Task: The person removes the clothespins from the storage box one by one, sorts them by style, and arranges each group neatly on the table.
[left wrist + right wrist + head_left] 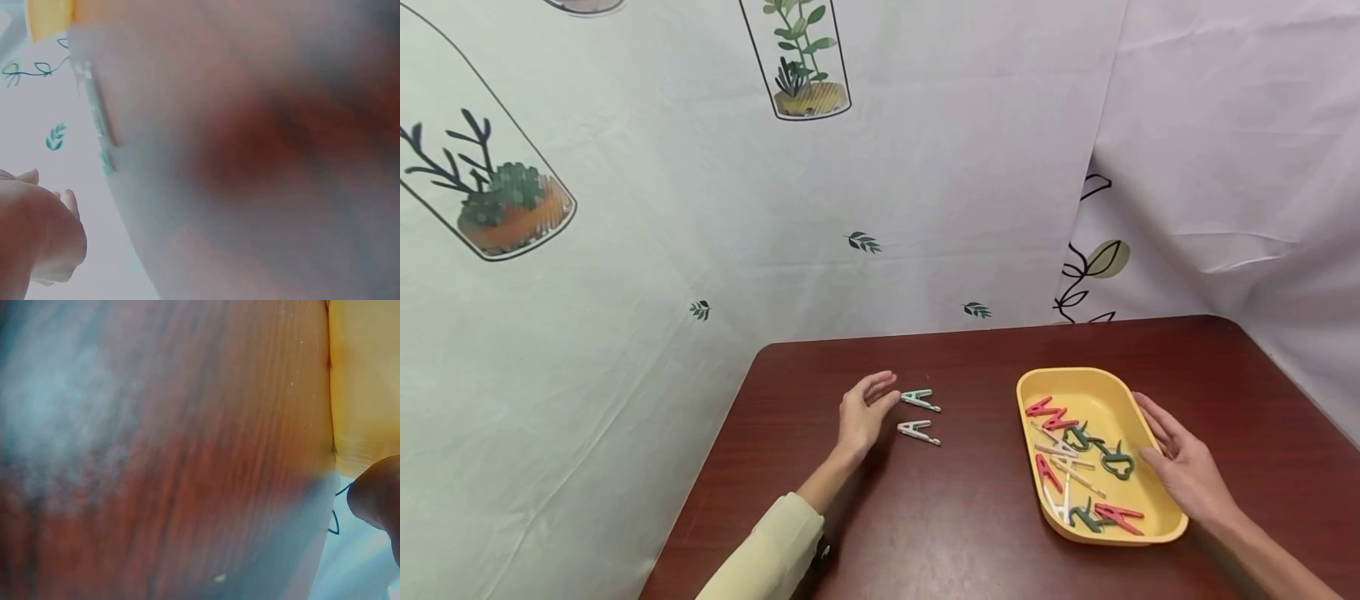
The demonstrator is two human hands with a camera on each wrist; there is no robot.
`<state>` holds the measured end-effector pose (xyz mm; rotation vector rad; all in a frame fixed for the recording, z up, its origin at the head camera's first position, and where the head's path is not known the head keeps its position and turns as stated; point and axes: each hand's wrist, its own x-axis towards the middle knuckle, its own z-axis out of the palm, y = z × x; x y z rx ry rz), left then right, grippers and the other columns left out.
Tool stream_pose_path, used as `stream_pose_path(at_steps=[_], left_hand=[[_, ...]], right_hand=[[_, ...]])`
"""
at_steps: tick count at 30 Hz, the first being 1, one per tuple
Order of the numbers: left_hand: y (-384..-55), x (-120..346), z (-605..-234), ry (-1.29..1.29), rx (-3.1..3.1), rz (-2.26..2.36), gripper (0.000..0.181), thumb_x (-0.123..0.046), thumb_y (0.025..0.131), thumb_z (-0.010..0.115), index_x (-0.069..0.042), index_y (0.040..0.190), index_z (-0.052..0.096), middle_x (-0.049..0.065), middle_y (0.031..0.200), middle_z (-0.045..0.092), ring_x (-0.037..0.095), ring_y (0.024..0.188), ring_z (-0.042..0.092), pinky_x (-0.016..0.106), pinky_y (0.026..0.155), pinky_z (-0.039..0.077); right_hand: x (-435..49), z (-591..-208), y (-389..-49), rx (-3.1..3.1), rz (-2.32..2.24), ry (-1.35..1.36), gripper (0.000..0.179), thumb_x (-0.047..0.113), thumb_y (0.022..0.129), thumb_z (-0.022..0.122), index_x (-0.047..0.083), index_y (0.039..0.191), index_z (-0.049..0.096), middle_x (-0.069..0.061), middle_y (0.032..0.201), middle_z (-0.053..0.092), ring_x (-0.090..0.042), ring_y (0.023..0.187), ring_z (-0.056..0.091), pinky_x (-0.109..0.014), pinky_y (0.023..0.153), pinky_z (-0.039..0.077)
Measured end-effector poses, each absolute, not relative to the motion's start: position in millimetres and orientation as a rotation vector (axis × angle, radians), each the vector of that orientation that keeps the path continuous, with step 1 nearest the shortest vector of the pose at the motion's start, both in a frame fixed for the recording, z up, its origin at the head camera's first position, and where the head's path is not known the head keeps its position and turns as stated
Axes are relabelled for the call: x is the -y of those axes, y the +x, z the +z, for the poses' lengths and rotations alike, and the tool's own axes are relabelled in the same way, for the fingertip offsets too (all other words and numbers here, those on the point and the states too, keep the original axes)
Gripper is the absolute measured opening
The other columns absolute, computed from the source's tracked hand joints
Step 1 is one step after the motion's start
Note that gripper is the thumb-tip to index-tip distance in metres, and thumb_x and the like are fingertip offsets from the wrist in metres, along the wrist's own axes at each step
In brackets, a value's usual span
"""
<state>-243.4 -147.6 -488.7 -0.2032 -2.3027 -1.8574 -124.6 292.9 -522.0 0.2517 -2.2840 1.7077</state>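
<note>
Yellow tray (1097, 396) in grip of right hand (1189, 473), left hand (862, 417) loose, tray's clips (1116, 511) in head view only.

Table (970, 492): dark reddish-brown, streaked grain up close, rounded far corners; lies beneath left hand (860, 421) and right hand (1187, 471). Pale sheen between the hands, on the near side. Cloth wall (925, 183): pale, beyond both hands; greenish left of the left hand, lilac and creased beyond the right. Jar print (512, 212) left of the left hand; vine print (1093, 262) beyond the right hand, slightly left.
</note>
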Motion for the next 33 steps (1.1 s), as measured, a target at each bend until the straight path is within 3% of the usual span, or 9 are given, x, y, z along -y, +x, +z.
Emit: stream_pose_path(at_steps=[3, 10, 19, 33], left_hand=[[-245.2, 136.3, -480.8, -0.248, 2.234, -1.952, 0.043, 0.003, 0.097, 0.075, 0.003, 0.138, 0.066, 0.02, 0.135, 0.07, 0.041, 0.13, 0.064, 0.031, 0.103, 0.055], [-239.1, 101.8, -462.6, -0.293, 2.183, -2.103, 0.062, -0.001, 0.097, 0.076, 0.004, 0.153, 0.05, 0.02, 0.152, 0.058, 0.035, 0.142, 0.054, 0.038, 0.113, 0.048], [-222.1, 50.8, -448.2, -0.383, 2.135, -2.286, 0.069, -0.005, 0.098, 0.077, 0.003, 0.157, 0.045, 0.017, 0.157, 0.053, 0.031, 0.146, 0.05, 0.047, 0.119, 0.041], [-197.1, -11.4, -465.7, -0.555, 2.219, -2.411, 0.058, -0.004, 0.098, 0.076, 0.004, 0.15, 0.053, 0.017, 0.146, 0.063, 0.032, 0.137, 0.059, 0.029, 0.108, 0.051]], right_hand=[[-292.9, -522.0, -124.6, 2.273, 1.719, 0.261, 0.072, -0.016, 0.101, 0.052, 0.008, 0.167, 0.033, 0.021, 0.158, 0.042, 0.016, 0.12, 0.055, -0.013, 0.078, 0.057], [-292.7, -523.3, -124.8, 2.259, 1.735, 0.271, 0.071, -0.017, 0.101, 0.051, 0.004, 0.166, 0.032, 0.024, 0.155, 0.043, 0.016, 0.122, 0.054, -0.012, 0.081, 0.056], [-293.0, -523.6, -125.5, 2.268, 1.723, 0.261, 0.07, -0.016, 0.101, 0.051, 0.003, 0.166, 0.031, 0.026, 0.153, 0.043, 0.017, 0.121, 0.054, -0.012, 0.081, 0.056], [-292.6, -524.2, -125.3, 2.266, 1.707, 0.262, 0.07, -0.016, 0.101, 0.051, 0.002, 0.166, 0.031, 0.025, 0.154, 0.043, 0.018, 0.123, 0.052, -0.01, 0.084, 0.054]])
